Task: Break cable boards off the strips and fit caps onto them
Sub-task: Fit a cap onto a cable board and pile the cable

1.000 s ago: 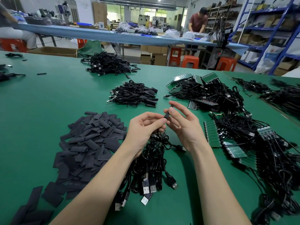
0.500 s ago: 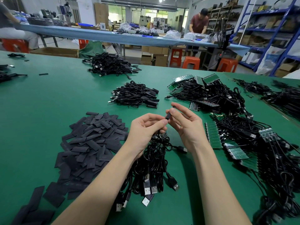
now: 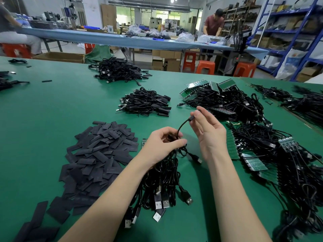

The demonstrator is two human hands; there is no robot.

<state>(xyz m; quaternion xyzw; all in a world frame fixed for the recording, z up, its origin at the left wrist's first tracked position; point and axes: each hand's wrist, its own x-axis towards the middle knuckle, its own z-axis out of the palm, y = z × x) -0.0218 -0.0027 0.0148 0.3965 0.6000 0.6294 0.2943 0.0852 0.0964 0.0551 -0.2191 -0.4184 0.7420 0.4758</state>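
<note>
Where the green table (image 3: 43, 119) runs off to the left, only stray black cable ends (image 3: 10, 82) lie at its edge. Next right, near side: heap of flat black rectangular caps (image 3: 97, 154), loose on the mat, no tray or bin under them. Small green circuit board (image 3: 143, 143) lies at the heap's right edge, just beside the left hand (image 3: 160, 145).

Left hand: fingers curled round the top of a bundle of black USB cables (image 3: 164, 186); the bundle hangs down toward the near edge, silver plugs spread on the mat. Right hand (image 3: 208, 135): thumb and forefinger pinch the small black end piece of one thin cable (image 3: 190, 118), other fingers loosely extended. That cable arcs down into the left hand's grip. Can't tell whether a cap is on the end piece.

Far centre: two more piles of black cables (image 3: 145, 102), apart from each other. Right: large tangle of black cables still attached to green board strips (image 3: 251, 161); strips show at the far end and the near right.

Containers: cardboard boxes (image 3: 59, 57) on the floor beyond the table, contents not visible.
</note>
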